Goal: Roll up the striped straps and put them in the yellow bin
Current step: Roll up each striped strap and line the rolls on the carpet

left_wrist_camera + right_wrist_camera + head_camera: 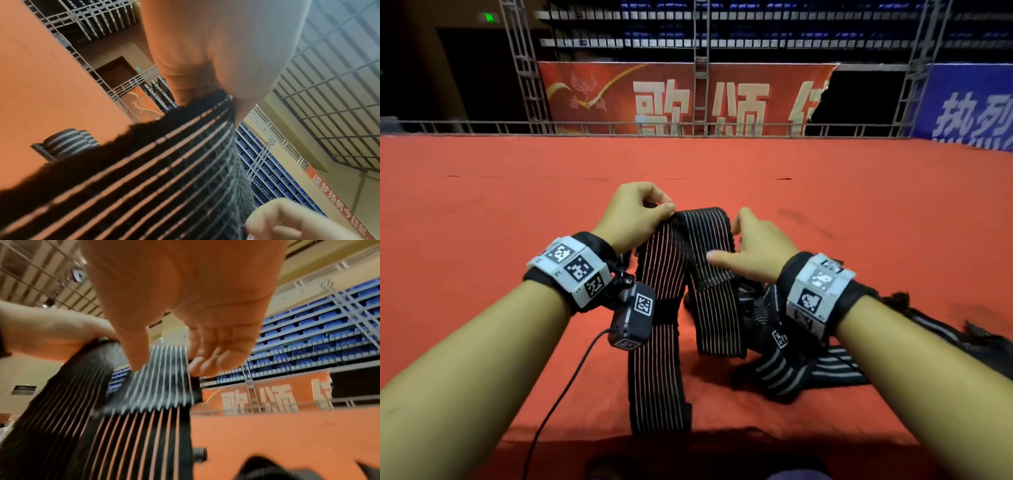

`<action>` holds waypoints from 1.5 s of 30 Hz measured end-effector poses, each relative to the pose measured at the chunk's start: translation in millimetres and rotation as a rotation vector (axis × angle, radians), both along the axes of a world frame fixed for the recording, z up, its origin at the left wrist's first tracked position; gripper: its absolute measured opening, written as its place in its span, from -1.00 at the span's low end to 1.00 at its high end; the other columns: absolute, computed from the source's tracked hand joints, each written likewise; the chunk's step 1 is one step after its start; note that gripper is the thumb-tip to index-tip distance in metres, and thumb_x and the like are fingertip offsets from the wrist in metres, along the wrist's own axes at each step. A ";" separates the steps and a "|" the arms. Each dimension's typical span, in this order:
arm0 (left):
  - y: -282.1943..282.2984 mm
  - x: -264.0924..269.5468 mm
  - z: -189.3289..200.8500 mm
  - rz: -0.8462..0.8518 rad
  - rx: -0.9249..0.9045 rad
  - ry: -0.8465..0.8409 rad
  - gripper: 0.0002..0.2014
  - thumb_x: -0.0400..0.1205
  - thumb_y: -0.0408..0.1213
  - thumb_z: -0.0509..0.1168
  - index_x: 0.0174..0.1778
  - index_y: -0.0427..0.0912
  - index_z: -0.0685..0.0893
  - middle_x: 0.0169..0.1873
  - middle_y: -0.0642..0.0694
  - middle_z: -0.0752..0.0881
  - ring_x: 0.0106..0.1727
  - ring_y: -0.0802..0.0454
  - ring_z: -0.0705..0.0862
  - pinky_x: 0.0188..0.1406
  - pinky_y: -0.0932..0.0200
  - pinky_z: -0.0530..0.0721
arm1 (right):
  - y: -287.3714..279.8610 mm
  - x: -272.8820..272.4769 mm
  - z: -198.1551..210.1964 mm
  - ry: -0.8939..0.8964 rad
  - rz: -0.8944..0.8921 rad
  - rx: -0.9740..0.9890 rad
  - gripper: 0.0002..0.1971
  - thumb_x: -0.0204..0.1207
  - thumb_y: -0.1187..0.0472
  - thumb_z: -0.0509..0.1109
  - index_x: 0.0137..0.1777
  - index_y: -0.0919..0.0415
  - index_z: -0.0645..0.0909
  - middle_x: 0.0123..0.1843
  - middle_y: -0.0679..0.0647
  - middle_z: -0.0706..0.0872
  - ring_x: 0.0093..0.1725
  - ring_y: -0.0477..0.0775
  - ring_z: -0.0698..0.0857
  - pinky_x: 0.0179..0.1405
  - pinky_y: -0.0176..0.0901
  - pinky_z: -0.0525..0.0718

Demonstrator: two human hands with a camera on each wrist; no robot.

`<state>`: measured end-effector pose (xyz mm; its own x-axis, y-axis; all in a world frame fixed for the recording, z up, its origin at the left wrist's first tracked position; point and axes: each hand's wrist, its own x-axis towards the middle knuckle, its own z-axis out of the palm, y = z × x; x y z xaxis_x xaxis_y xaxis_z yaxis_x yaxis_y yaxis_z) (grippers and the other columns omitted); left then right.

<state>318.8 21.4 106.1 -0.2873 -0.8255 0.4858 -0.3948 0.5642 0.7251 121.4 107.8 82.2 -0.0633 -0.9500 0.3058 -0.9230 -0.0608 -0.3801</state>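
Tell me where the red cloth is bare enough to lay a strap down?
Bare red cloth lies left of the left hand and beyond both hands. Right of the black thin-striped strap, beneath the right hand, it is crowded with loose grey-striped straps.

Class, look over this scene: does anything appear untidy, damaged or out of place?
Yes: beside the right hand, loose striped straps lie tangled on the red cloth, not rolled. No yellow bin shows in any view.
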 end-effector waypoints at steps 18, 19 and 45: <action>-23.9 44.2 -17.1 0.158 -0.031 -0.041 -0.95 0.62 -0.26 0.39 -0.15 -0.05 0.72 -0.27 -0.05 0.72 -0.22 -0.02 0.67 -0.11 0.04 0.65 | -35.9 -38.7 -25.6 -0.394 -0.201 -0.098 -0.65 0.55 0.34 0.30 -0.43 0.12 0.31 -0.49 0.04 0.43 -0.34 0.06 0.48 -0.43 -0.10 0.34; -24.0 45.3 -17.4 0.170 -0.028 -0.034 -0.95 0.65 -0.24 0.36 -0.09 -0.07 0.72 -0.25 -0.07 0.71 -0.19 -0.06 0.68 -0.10 0.01 0.66 | -34.9 -44.1 -23.9 -0.400 -0.224 -0.095 -0.69 0.55 0.37 0.26 -0.39 0.13 0.31 -0.47 0.08 0.48 -0.37 0.08 0.53 -0.49 -0.16 0.36; 21.1 11.2 -0.2 0.099 0.078 0.027 -0.80 0.64 -0.18 0.40 -0.28 -0.16 0.70 -0.34 -0.12 0.69 -0.33 -0.01 0.60 -0.24 0.11 0.58 | 6.5 -1.5 45.8 -0.138 -0.142 -0.249 -0.89 0.48 0.05 0.49 -0.19 0.06 0.75 -0.33 0.04 0.71 -0.22 0.16 0.66 -0.25 -0.09 0.56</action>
